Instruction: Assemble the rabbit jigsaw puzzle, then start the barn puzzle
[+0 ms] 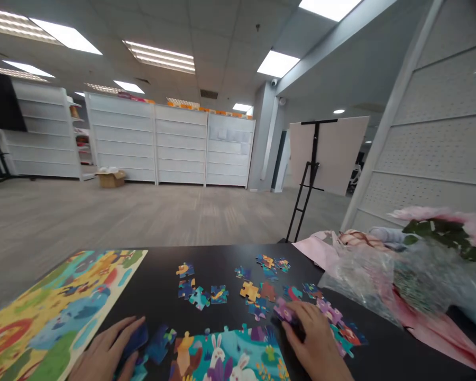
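The right hand [313,338] has its grip closed, pinching a purple jigsaw piece [284,311] just above the near edge of the black desk [222,270], while the left hand [107,352] lies flat, its grip loosely spread over dark blue pieces [134,344]. Between them, only a partly joined section of puzzle [230,354] has taken shape. Many loose pieces [198,291] remain scattered across the desk, beside a colourful picture board [55,312].
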Demonstrator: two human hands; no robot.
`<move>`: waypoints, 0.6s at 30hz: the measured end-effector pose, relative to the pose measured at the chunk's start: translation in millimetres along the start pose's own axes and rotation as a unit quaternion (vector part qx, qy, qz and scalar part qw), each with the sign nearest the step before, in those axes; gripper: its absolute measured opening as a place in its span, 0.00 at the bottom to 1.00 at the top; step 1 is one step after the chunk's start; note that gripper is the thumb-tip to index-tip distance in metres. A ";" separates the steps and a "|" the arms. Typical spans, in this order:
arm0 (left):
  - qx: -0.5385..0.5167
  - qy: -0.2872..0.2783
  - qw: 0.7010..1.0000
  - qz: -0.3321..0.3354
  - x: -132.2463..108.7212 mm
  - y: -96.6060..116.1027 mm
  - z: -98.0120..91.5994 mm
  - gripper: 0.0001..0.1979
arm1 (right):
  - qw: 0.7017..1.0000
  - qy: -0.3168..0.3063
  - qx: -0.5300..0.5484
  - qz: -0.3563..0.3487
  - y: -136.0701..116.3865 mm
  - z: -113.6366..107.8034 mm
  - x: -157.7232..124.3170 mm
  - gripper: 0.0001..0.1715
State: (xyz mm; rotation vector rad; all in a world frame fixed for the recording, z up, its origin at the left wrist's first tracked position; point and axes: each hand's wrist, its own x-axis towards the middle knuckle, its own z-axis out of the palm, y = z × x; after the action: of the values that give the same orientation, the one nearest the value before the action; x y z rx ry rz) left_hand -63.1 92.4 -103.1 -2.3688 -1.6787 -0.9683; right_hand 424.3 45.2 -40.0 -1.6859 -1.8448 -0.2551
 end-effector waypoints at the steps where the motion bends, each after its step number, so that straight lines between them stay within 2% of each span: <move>1: -0.007 0.010 1.000 -0.016 1.6 6.1 -8.2 0.22 | 1.000 0.018 -0.005 -0.003 4.3 -0.6 -4.1 0.14; 4: -0.041 0.008 0.998 -0.042 6.7 27.2 -30.4 0.22 | 0.999 0.039 -0.011 -0.012 14.3 1.4 -11.9 0.15; 6: -0.045 -0.004 0.998 -0.047 9.4 37.6 -38.3 0.22 | 0.999 0.034 -0.019 -0.023 18.9 6.3 -13.2 0.15; 10: -0.002 -0.056 0.997 -0.046 10.9 42.0 -35.6 0.20 | 0.999 0.027 -0.033 -0.028 24.1 16.1 -11.7 0.15; 14: 0.069 -0.113 0.987 -0.089 9.3 41.6 -27.9 0.25 | 0.999 0.017 -0.027 -0.007 20.3 15.2 -10.7 0.17; 18: 0.075 -0.153 0.977 -0.130 21.6 58.0 -43.0 0.30 | 1.000 -0.005 -0.008 0.009 9.6 8.0 -7.3 0.18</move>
State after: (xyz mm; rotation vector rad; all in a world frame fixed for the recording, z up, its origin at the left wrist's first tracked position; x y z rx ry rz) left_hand -27.3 69.6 -40.9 -2.3324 -2.1274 -0.4941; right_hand 430.9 45.0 -52.8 -1.7170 -1.8384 -0.2548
